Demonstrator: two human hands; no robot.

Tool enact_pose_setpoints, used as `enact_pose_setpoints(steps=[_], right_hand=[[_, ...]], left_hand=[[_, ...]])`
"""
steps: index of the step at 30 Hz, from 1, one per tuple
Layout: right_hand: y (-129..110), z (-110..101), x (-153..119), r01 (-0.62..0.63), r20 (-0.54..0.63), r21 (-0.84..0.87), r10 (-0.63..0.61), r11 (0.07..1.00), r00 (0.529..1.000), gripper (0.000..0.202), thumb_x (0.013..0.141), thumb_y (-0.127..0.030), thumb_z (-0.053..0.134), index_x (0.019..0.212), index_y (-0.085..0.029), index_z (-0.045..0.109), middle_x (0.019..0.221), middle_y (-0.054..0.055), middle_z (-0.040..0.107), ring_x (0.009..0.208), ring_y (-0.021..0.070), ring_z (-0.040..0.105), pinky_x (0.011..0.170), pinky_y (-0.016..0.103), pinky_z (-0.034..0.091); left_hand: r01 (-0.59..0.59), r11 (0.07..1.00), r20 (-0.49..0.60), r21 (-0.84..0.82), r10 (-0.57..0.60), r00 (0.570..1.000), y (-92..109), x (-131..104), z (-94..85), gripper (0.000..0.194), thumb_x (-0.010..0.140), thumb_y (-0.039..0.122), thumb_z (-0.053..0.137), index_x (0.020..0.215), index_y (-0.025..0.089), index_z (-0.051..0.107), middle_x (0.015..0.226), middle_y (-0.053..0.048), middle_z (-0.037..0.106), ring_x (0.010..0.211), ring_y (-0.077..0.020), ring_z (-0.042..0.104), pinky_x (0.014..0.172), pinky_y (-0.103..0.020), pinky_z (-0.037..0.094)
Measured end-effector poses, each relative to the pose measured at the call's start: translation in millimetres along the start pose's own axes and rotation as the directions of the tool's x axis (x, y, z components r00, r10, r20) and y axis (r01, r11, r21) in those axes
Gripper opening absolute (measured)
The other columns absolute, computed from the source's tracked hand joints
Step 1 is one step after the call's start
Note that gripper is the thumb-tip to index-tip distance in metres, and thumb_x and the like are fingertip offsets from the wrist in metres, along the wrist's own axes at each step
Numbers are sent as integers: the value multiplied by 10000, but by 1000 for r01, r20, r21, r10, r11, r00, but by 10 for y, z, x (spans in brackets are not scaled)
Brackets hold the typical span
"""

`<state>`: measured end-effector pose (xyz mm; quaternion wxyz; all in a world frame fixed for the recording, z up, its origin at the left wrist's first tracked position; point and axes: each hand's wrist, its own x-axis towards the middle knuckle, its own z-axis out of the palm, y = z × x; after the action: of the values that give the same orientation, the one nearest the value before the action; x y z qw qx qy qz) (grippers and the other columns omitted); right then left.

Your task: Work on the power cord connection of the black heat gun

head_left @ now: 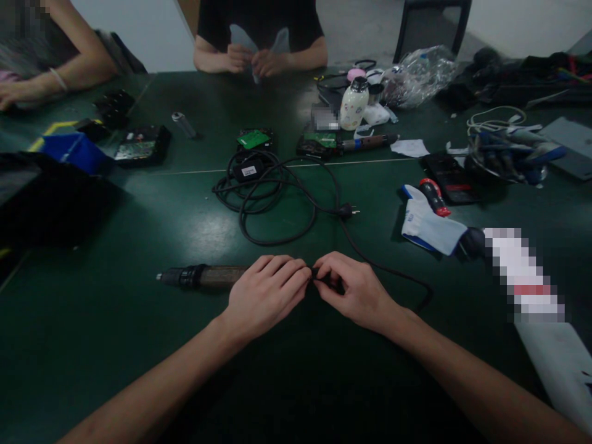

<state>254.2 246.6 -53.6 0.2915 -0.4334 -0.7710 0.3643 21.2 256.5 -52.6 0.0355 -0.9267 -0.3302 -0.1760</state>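
An electric screwdriver (219,276) lies across the green table with its bit end pointing left. My left hand (271,290) is wrapped over its rear part. At the tool's right end, my right hand (354,290) pinches a dark cable connector, mostly hidden by the fingers. The two hands nearly touch there. From my right hand's side a black cable (398,271) curves right and back to a loose coil with a power adapter (248,170) and a plug (349,211), just beyond my hands.
Hard drives with green boards (254,140) sit behind the coil. To the right are a glove (430,225), a red-handled tool (435,196) and a bowl of tools (504,157). A floral bottle (355,103) stands farther back. Two people sit across the table; one holds gloves.
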Motion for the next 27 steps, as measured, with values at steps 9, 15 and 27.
enact_pose_setpoints(steps=[9, 15, 27], right_hand=[[-2, 5, -2, -25, -16, 2, 25, 1000, 1000, 102, 945, -139, 643, 1002, -219, 615, 1031, 35, 659, 738, 141, 575, 617, 274, 461], [1, 6, -9, -44, -15, 15, 45, 999, 999, 115, 950, -144, 649, 1034, -217, 620, 1005, 25, 650, 735, 136, 572, 590, 262, 446], [-7, 7, -2, -84, -9, 16, 85, 996, 996, 101, 960, -156, 645, 1035, -219, 620, 984, 15, 644, 738, 132, 583, 586, 262, 446]], left_hand=[[40, 999, -3, -18, -40, 999, 4, 4, 11, 177, 1039, 273, 592, 1182, 191, 656, 1220, -52, 725, 1095, -228, 674, 917, -395, 497], [36, 999, -13, -30, -37, 999, 7, 3, 15, 163, 1047, 269, 589, 1176, 188, 648, 1213, -38, 725, 1092, -225, 673, 911, -391, 490], [77, 996, -15, -47, -77, 997, 14, -3, 17, 171, 1051, 295, 598, 1178, 193, 649, 1209, -26, 725, 1074, -218, 672, 911, -394, 488]])
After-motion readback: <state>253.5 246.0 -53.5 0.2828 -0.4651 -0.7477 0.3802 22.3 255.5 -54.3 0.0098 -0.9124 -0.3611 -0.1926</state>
